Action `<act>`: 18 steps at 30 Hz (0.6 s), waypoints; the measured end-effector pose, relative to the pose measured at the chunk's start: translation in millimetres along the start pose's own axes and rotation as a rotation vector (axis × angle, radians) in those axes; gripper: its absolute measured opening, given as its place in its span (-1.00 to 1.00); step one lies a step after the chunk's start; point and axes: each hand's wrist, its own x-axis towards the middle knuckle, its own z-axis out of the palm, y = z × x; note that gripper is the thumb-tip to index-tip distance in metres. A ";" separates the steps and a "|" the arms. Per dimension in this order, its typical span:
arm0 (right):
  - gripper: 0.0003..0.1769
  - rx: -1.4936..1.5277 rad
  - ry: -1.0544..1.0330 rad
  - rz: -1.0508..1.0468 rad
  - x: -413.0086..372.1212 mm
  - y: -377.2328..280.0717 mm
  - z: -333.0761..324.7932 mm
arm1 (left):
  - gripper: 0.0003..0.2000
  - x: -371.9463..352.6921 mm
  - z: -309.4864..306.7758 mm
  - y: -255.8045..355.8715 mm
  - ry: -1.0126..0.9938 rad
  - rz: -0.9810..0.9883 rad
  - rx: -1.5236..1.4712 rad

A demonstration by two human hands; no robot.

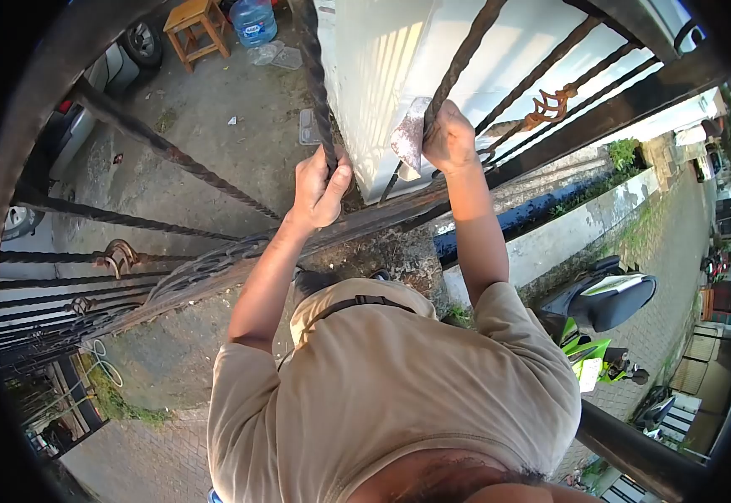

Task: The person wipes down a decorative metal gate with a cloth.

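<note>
My left hand (322,191) is closed around a dark twisted iron bar (318,92) of the fence, thumb lying along its near side. Pinched in my right hand (449,141) is a bent sheet of what looks like sandpaper (408,138), pale with reddish-brown specks. The sheet sits against another twisted bar (469,52), and my fingers wrap behind that bar, partly hidden. Below both hands runs the fence's lower rail (349,228), dark and rust-stained.
Behind the bars stand a white panel (374,75), a wooden stool (194,29) and a blue water jug (253,23). A bar ornament (552,104) juts out at right. A green motorbike (588,356) and a scooter seat (625,302) are on the paving to the right.
</note>
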 end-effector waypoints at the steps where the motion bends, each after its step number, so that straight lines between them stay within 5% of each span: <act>1: -0.58 -0.007 0.023 0.014 -10.8 25.6 -25.2 | -0.71 -0.1 -0.9 0.9 -0.013 0.005 0.004; 2: -0.58 -0.122 0.046 -0.021 -31.1 58.8 -50.8 | -0.72 -1.7 -1.4 2.0 -0.015 -0.044 0.011; 4: -0.55 -0.175 0.583 -0.188 -67.4 107.2 -46.9 | -0.70 -3.4 10.4 11.2 0.087 -0.012 0.094; 7: -0.33 -0.594 0.577 -0.492 -84.3 76.3 -15.4 | -0.64 2.1 14.0 15.9 0.200 0.052 0.186; 8: -0.35 -1.060 0.578 -0.764 -74.4 51.7 1.3 | -0.65 4.1 12.1 19.5 0.164 0.027 0.114; 10: -0.51 -1.987 0.263 -1.283 -54.2 -8.8 44.8 | -0.61 1.7 12.0 20.2 0.125 -0.041 -0.022; 12: -0.66 -2.361 0.086 -1.283 -34.2 -29.8 88.0 | -0.55 -0.1 10.2 15.4 0.112 -0.029 -0.060; 15: -0.69 -2.750 0.002 -1.127 -37.0 -11.5 62.6 | -0.39 2.2 8.4 12.1 0.086 -0.005 -0.075; 17: -0.68 -2.854 -0.747 -0.796 -57.9 3.8 16.8 | -0.34 2.3 10.2 10.9 0.103 0.010 -0.137; 18: -0.66 -2.883 -0.824 -0.721 -58.6 6.9 21.5 | -0.29 2.0 10.0 13.5 0.101 -0.030 -0.146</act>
